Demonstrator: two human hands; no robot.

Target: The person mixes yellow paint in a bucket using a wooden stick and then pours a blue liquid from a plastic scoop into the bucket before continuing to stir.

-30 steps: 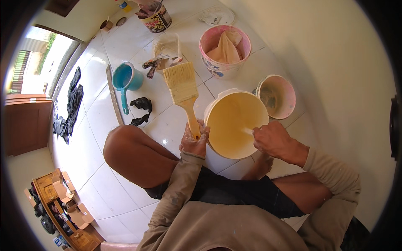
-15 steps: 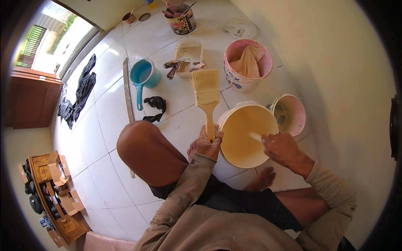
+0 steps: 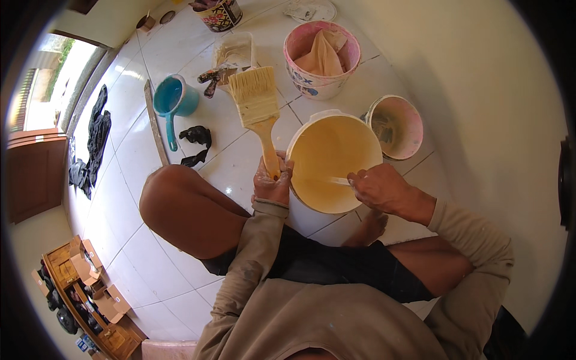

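My left hand (image 3: 273, 182) is closed round the wooden handle of a wide paintbrush (image 3: 257, 99). Its pale bristles point up and away, leaning left. The fingers of that hand are right beside the near-left rim of a white bucket (image 3: 323, 114), perhaps touching it. Cream-yellow paint (image 3: 327, 150) coats the inside of the bucket. Over its right rim, my right hand (image 3: 384, 189) grips a thin pale stick (image 3: 339, 180) that reaches into the bucket; its far end is hard to make out against the paint.
Beyond the bucket stand a pink-rimmed bucket (image 3: 294, 69) with cloth and a smaller pail (image 3: 417, 129). Further left are a plastic tub (image 3: 245, 45) with a dark-handled tool, a teal dipper (image 3: 189, 99), a wooden strip (image 3: 155, 123) and black plastic (image 3: 197, 137). A wall (image 3: 480, 120) rises at right.
The view has shifted, so the floor items sit further left and higher. The brush now leans more to the left. My right hand has moved the stick further into the bucket's middle.
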